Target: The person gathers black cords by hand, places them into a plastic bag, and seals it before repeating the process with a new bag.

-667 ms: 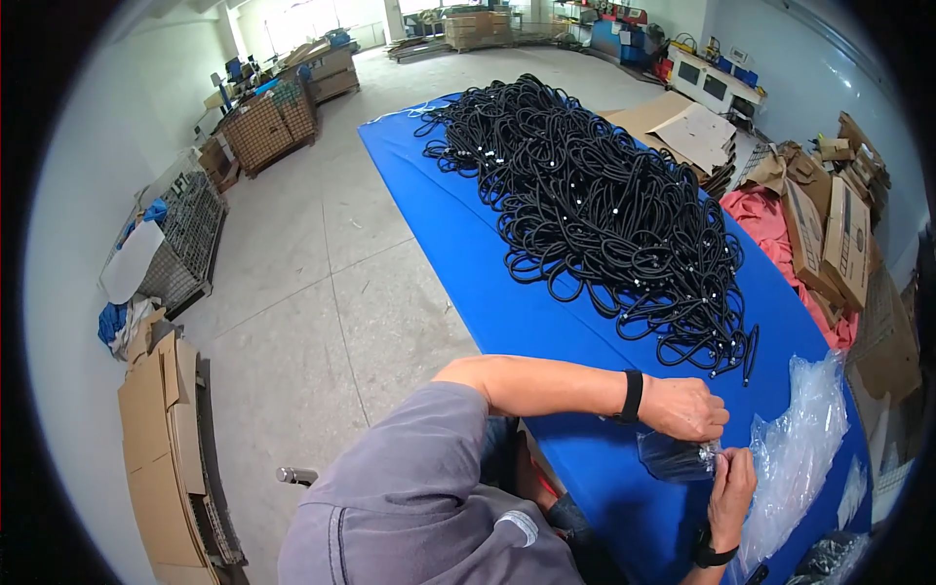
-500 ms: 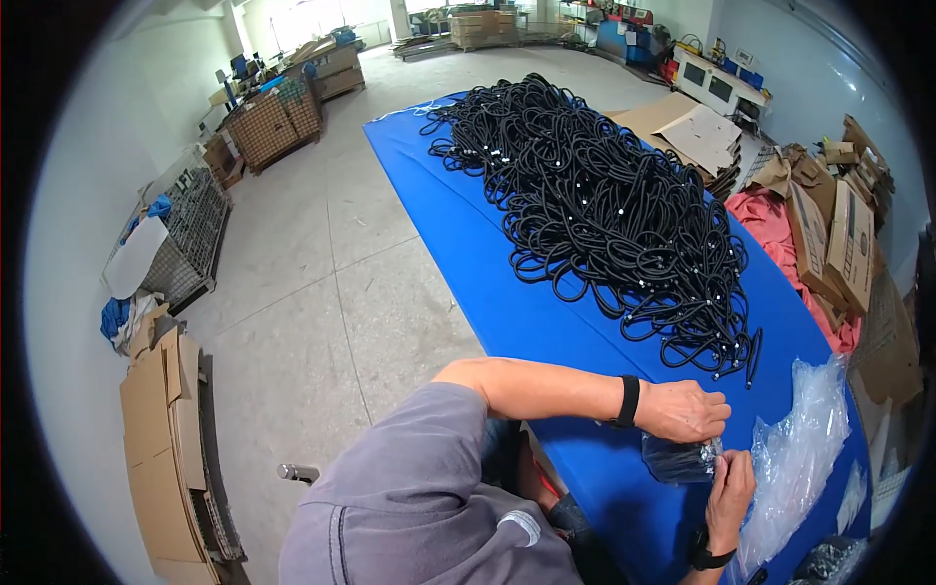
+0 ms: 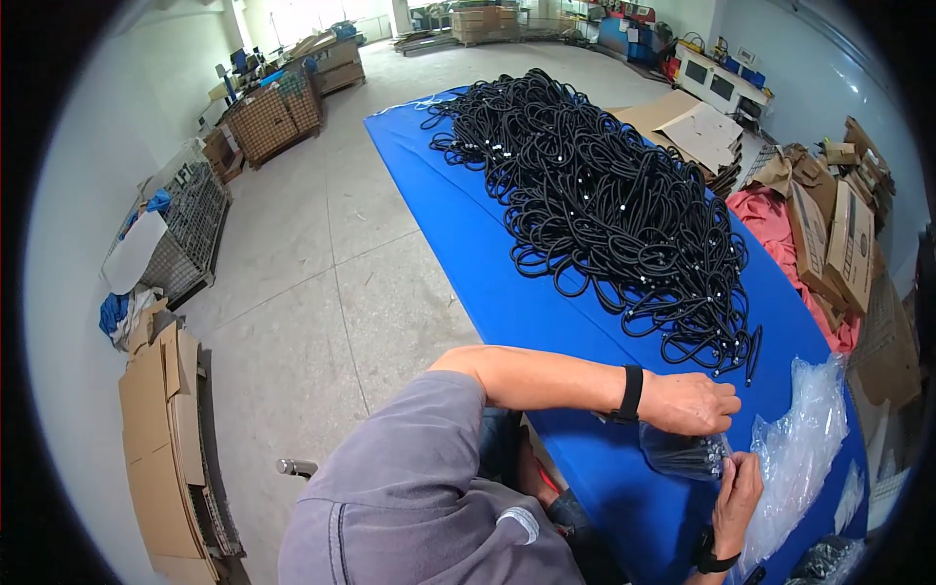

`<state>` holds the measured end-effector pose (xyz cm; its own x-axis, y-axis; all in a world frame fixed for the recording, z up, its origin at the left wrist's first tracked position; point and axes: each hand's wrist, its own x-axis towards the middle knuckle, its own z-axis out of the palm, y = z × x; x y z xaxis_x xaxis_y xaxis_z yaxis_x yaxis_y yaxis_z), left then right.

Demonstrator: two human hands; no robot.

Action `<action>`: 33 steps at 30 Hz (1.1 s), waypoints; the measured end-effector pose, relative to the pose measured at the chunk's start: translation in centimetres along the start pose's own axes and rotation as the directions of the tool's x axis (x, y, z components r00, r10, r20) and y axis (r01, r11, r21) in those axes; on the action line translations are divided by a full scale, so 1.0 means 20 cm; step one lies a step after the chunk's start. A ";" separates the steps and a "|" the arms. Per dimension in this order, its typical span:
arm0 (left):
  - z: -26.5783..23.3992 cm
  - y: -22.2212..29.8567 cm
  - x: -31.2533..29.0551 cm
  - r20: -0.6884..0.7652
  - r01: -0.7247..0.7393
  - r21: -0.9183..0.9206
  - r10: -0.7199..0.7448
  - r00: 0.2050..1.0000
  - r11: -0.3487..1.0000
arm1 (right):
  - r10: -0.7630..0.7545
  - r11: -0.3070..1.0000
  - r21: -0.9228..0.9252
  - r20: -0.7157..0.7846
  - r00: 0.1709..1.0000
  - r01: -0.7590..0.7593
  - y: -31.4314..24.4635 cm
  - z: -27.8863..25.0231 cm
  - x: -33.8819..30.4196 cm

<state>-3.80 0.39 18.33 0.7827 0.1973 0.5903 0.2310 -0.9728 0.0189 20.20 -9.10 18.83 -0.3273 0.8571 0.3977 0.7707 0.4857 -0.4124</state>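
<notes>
A clear plastic bag of black cords [image 3: 681, 454] sits between the hands, over the blue tabletop [image 3: 556, 327]. The right hand [image 3: 738, 487] pinches its right edge; the left hand [image 3: 690, 403] curls over its top, fingertip grip hidden. Right of the bag lies loose clear plastic [image 3: 801, 458]; beyond it, a black cord heap [image 3: 604, 205]. Light, even pinching probably spares thin film.

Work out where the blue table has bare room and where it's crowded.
Bare: the table between its left edge, the cords and the left forearm; also a shadowed patch below the bag, left of the right hand.
Crowded: under the cords, and from the left hand across the bag to the plastic.
</notes>
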 end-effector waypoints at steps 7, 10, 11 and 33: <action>0.08 -0.01 -0.06 -0.013 0.031 0.111 -0.030 0.999 0.993 | -0.045 0.997 -0.066 -0.004 0.999 0.045 0.03 0.04 0.01; 0.05 -0.02 -0.04 0.035 0.007 0.107 -0.011 0.999 0.994 | -0.057 0.998 -0.033 0.017 0.998 0.058 0.02 -0.01 0.03; 0.04 -0.03 -0.03 0.030 -0.031 0.101 0.028 0.999 0.994 | -0.059 0.998 -0.031 0.019 0.998 0.060 0.01 -0.01 0.04; -0.02 -0.02 -0.12 0.061 0.083 -0.123 -0.076 0.995 0.989 | -0.005 1.000 0.014 0.055 0.998 0.005 0.02 -0.01 -0.02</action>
<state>-6.03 0.23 17.18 0.7964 0.2778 0.5371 0.2226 -0.9605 0.1668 20.76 -9.36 18.69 -0.3609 0.8626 0.3545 0.7615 0.4920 -0.4220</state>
